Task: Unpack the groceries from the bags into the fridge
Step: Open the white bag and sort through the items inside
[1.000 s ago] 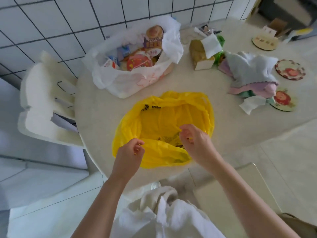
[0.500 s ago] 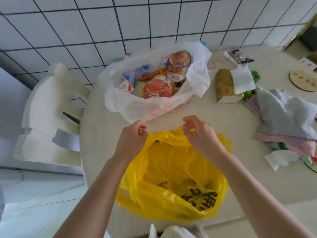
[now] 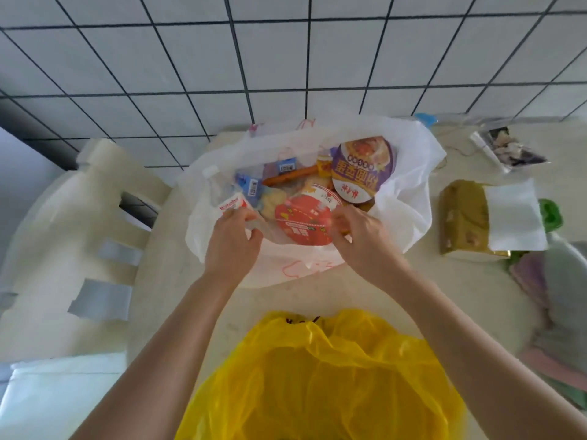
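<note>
Head: both hands at white bag (image 3: 409,198); pkg (image 3: 231,205) reads "Babybel".

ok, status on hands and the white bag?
Left hand and right hand both grip the near rim of the white bag. Bag full: red cup, purple cup. Yellow bag lies nearer, apart.

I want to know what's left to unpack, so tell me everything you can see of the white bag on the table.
The white bag is thin, translucent plastic with faint red print on its near side. It sits open and slumped on the table near the tiled wall, beyond the yellow bag. It is still full: a red-lidded bowl, a purple-lidded bowl and small cartons show inside. The left hand and right hand pinch its near rim.
</note>
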{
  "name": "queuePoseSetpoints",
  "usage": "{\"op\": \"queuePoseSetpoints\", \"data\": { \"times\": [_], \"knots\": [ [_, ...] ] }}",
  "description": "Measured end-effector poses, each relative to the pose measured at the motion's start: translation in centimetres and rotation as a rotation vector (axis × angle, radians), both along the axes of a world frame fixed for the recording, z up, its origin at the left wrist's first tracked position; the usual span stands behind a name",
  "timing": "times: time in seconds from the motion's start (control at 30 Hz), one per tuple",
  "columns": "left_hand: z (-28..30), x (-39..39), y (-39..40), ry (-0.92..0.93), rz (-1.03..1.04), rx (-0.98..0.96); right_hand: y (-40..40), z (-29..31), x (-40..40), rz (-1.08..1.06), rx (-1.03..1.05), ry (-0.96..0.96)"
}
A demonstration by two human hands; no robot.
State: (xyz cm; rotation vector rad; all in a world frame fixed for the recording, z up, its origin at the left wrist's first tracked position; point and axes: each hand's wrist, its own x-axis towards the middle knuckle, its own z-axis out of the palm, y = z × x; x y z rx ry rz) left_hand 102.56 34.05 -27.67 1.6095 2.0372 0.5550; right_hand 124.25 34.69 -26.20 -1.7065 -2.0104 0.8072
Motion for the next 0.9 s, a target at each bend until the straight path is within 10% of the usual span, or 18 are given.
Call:
{"op": "queuePoseSetpoints", "data": {
  "times": [0.33,0.53,0.9],
  "knots": [
    [-3.0,-1.7,6.5,-0.073,0.455,-0.032,9.5,-0.6,-9.4,0.186,-0.041,-0.021],
    [-4.4,-2.1,8.3,-0.169,0.455,-0.020,13.7,-3.6,-13.0,0.111,-0.216,-0.022],
    [-5.3,-3.2,8.4,-0.206,0.356,0.113,19.9,-2.4,-12.8,0.254,0.088,-0.193]
  ]
}}
